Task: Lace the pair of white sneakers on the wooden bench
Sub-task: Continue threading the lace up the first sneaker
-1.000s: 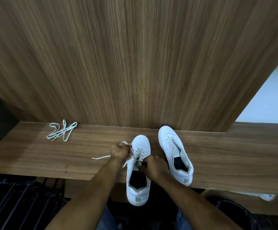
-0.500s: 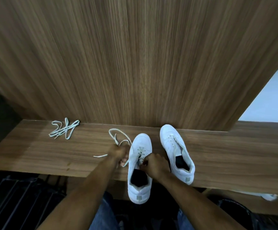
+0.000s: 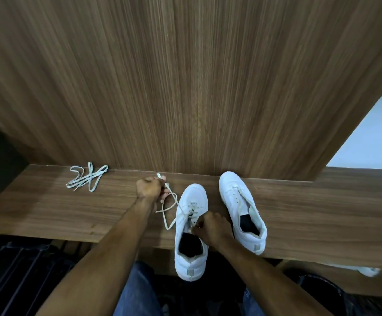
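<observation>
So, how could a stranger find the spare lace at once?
Look along the wooden bench to its far left end by the panel. The loose lace lies there tangled, away from both sneakers and untouched by either hand.

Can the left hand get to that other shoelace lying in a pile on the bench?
Probably yes. The spare lace lies on bare bench beside the left hand, nothing between. But that hand grips the first lace, so it must let go.

white sneakers (image 3: 217,220) side by side, bench (image 3: 48,208)
</observation>
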### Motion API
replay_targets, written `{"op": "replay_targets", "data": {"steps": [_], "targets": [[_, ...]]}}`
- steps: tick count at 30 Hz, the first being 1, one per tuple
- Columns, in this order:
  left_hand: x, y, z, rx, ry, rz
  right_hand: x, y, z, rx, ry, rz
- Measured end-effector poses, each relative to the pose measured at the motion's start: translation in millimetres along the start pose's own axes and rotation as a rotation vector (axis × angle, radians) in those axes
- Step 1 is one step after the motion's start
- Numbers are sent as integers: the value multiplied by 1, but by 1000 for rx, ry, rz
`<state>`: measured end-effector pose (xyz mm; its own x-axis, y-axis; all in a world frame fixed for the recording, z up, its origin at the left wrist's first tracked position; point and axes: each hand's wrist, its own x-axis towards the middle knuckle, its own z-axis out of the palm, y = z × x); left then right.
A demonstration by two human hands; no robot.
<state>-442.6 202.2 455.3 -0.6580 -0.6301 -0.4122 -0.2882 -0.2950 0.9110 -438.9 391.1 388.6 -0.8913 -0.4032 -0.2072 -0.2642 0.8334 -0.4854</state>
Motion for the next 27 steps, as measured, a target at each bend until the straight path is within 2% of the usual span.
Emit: {"op": "replay_targets", "data": {"steps": [3, 8, 10, 12, 14, 16, 21, 24, 27], "targets": [[10, -15, -11, 70, 29, -69, 2, 0, 1, 2, -13, 3], [7, -46, -22, 757, 88, -1, 3, 1, 3, 18, -8, 21], [3, -55, -20, 965, -3, 132, 3, 0, 3, 23, -10, 27], [5, -64, -13, 1068, -171, 213, 3, 0, 3, 18, -7, 31], [6, -71, -4, 1138, -275, 161, 4, 1, 3, 15, -6, 41], [4, -75, 4, 1223, -311, 140, 4, 2, 4, 24, -8, 49], [1, -75, 13, 1202, -349, 122, 7, 4, 8, 41, 2, 53], [3, -61, 15, 1066, -353, 71, 8, 5, 5, 66, -27, 48], [-5, -26, 20, 854, -394, 122, 14, 7, -3, 170, -83, 49]]}}
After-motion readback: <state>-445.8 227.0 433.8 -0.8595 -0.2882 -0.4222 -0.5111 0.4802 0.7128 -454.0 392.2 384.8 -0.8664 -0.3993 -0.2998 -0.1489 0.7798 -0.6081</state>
